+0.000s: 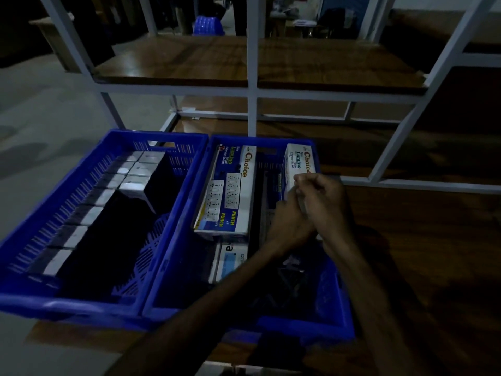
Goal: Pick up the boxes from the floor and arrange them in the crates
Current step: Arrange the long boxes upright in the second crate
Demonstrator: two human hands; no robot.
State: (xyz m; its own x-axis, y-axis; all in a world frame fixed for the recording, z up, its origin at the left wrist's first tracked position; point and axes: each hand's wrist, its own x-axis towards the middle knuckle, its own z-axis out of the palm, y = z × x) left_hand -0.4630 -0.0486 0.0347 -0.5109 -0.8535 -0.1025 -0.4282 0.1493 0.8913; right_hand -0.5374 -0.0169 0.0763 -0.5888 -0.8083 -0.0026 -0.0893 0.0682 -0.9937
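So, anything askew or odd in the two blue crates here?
Mildly. In the right blue plastic crate, one white "Choice" box lies tilted atop other boxes, not flat. The small grey boxes in the left blue crate sit neatly.

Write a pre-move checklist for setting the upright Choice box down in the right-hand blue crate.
1. Both hands on the upright white-and-blue Choice carton: left hand, right hand; grip cannot tell, too dark.
2. Carton inside the right blue plastic crate: ok.
3. Space beside the flat Choice carton: ok, dark gap between them.
4. Floor of that gap bare: cannot tell.
5. Left blue plastic crate has room: ok.
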